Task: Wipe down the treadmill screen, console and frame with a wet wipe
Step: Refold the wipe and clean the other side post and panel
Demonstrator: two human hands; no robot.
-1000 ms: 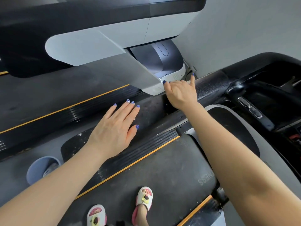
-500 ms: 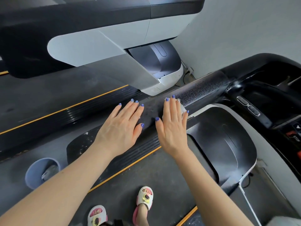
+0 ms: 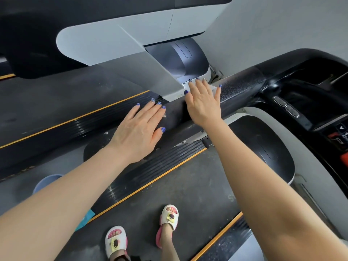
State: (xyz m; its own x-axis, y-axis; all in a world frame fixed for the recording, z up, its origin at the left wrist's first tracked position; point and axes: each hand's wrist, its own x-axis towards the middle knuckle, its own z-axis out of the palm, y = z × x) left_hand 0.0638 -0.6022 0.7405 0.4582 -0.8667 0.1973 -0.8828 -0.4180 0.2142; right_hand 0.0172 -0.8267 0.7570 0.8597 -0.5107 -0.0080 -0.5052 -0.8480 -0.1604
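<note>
R hand (image 3: pixel 204 105) moved fwd along the black frame rail (image 3: pixel 243 85) since 0.5 s ago, fingers spread flat. Wet wipe hidden, presumably under palm. L hand (image 3: pixel 140 129) spread flat, bracing on rail. Frame wiping ongoing.

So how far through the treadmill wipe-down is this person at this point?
Nothing plainly reads as finished. In hand: the right hand presses flat, fingers spread, on the dark handrail where it meets the grey upright, a sliver of the wet wipe showing under its fingers; the left hand rests flat on the same rail. Left: white specks remain on the rail, and the console with its STOP button lies untouched to the right.
</note>
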